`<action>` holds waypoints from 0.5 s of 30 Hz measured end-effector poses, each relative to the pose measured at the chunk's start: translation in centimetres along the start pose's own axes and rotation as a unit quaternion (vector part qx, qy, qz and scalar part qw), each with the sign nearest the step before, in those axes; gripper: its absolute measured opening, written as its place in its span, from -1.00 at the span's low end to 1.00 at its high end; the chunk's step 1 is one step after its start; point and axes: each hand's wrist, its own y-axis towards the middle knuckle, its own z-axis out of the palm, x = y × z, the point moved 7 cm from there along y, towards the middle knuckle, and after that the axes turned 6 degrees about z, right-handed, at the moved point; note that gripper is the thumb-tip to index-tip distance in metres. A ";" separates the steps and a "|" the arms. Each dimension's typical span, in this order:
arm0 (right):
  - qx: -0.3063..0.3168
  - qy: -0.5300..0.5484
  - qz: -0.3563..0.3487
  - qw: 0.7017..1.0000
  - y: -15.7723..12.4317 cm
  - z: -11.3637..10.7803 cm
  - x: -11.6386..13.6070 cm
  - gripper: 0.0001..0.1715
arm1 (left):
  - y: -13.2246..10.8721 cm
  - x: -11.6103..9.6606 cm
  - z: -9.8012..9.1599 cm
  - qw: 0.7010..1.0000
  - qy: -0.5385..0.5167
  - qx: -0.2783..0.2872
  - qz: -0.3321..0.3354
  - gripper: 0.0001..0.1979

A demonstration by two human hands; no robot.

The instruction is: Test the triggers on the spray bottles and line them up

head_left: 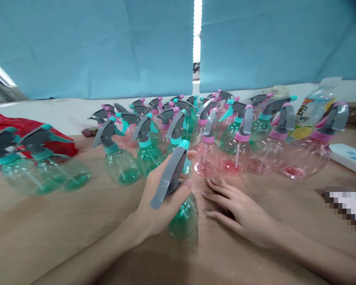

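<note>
My left hand point(157, 198) is wrapped round the neck of a green spray bottle point(182, 221) with a grey trigger head and a turquoise nozzle. The bottle is at the near middle of the table; whether its base touches the wood I cannot tell. Just right of it, my right hand point(235, 206) lies on the table with its fingers stretched out and nothing in it. Its fingertips are close to a pink spray bottle point(206, 158). Beyond my hands stand several more bottles, among them a green spray bottle point(121, 168) and a pink spray bottle point(304, 158).
Two green spray bottles point(74, 174) stand at the left, before a red plastic bag point(63, 144). A clear drink bottle point(317, 105) with a lemon label stands at the back right, near a white device point(348, 156). A blue curtain point(106, 51) hangs behind the wooden table point(86, 233).
</note>
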 end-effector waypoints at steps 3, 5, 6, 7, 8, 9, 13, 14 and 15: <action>-0.005 0.010 0.002 1.000 -0.1 0.0 -0.1 -0.51 | 0.0 0.0 0.0 1.000 0.011 -0.001 -0.003 -0.60; -0.007 0.013 0.004 1.000 -0.1 0.0 -0.1 -0.51 | 0.1 0.1 0.0 1.000 0.019 0.001 -0.015 -0.72; -0.007 0.014 0.004 1.000 -0.1 0.0 -0.1 -0.51 | 0.2 0.1 0.0 1.000 0.020 0.002 -0.016 -0.78; -0.006 0.014 0.004 1.000 -0.1 0.0 -0.1 -0.51 | 0.2 0.1 0.0 1.000 0.018 0.002 -0.012 -0.84; -0.006 0.015 0.005 1.000 -0.1 0.0 -0.1 -0.50 | 0.3 0.0 0.0 1.000 0.014 0.002 -0.008 -0.87; -0.007 0.017 0.005 1.000 -0.1 0.0 -0.1 -0.50 | 0.3 -0.1 0.0 1.000 0.012 0.001 -0.005 -0.89; -0.012 0.021 0.006 1.000 -0.1 -0.1 -0.1 -0.51 | 0.2 -0.3 0.0 1.000 0.011 -0.003 -0.018 -0.85; -0.012 0.021 0.006 1.000 -0.1 -0.1 -0.2 -0.50 | 0.2 -0.4 0.0 1.000 0.010 -0.002 -0.020 -0.82; -0.011 0.021 0.005 1.000 -0.1 -0.1 -0.2 -0.50 | 0.2 -0.4 0.1 1.000 0.008 -0.001 -0.019 -0.78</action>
